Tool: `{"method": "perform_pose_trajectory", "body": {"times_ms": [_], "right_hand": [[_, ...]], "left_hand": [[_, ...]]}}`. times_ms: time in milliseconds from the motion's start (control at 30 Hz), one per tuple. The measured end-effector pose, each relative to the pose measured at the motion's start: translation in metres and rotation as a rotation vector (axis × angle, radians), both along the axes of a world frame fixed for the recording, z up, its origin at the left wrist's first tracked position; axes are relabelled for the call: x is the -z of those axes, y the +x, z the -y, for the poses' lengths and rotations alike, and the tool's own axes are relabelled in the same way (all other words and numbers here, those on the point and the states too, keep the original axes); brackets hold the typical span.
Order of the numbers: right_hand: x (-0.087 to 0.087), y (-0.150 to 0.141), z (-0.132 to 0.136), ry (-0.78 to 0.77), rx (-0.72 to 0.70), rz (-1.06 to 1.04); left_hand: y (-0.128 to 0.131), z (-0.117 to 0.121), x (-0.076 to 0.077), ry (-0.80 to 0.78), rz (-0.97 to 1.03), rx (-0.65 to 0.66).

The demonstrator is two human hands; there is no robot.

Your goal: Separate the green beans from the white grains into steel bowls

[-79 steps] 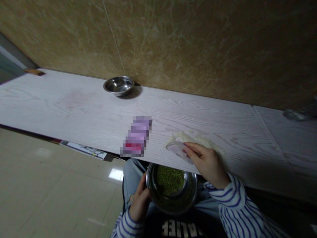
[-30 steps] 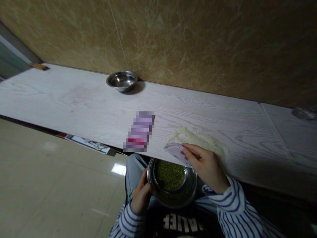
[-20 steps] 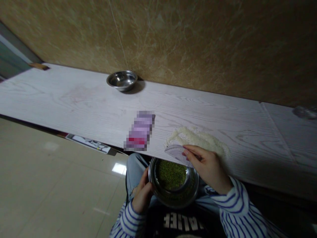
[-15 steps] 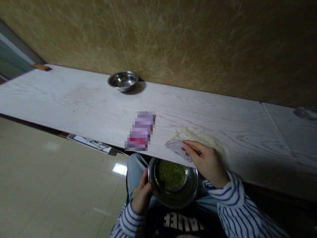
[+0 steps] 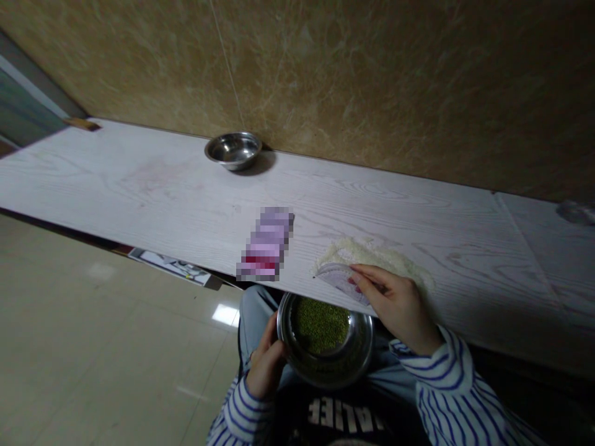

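My left hand (image 5: 268, 359) grips the rim of a steel bowl (image 5: 334, 375) at its left side, fingers outside and thumb on the edge. Green mung beans (image 5: 320, 325) lie inside the bowl, which rests over my lap just under the table's front edge. In my right hand (image 5: 400, 303) a clear semicircular plastic protractor (image 5: 337, 279) is pinched between thumb and fingers. It lies low against the tabletop, along the near side of a spread heap of white rice grains (image 5: 372, 251). My right hand partly covers the protractor's right end.
A second steel bowl (image 5: 233, 152) stands by the wall on the white wood-grain table (image 5: 153, 204). A blurred-out flat purple object (image 5: 267, 241) lies left of the rice. At the far right is a clear plastic item (image 5: 576, 212). Tiled floor (image 5: 93, 334) shows at lower left.
My right hand and the protractor have shifted slightly right along the table edge. The left hand keeps its hold on the bowl. The whole view has moved a little.
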State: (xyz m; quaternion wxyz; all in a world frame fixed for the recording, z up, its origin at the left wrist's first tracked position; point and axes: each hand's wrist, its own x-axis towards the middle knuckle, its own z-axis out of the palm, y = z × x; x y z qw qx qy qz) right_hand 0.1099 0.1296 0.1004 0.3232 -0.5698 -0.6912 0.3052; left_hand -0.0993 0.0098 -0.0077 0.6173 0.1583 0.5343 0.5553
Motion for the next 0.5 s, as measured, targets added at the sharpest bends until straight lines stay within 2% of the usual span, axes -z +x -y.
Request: {"method": "perform_pose_trajectory", "body": {"times_ms": [67,200,267,433,500], "right_hand": [[0.0,-0.001,-0.001,-0.008,-0.014,0.009],[-0.004,-0.005,-0.001,-0.038,-0.096,0.009],[-0.006,-0.007,0.0,-0.041,-0.136,0.006],[-0.01,-0.012,0.0,0.004,-0.11,0.019],[-0.01,-0.014,0.002,0.003,-0.157,0.015]], "left_hand": [[0.001,-0.003,-0.011,0.018,0.095,-0.044],[-0.003,-0.005,-0.024,0.028,0.084,-0.068],[-0.008,-0.005,-0.024,0.044,0.067,-0.062],[-0.016,-0.002,-0.019,0.082,0.057,-0.08],[-0.016,-0.001,-0.021,0.091,0.063,-0.083]]}}
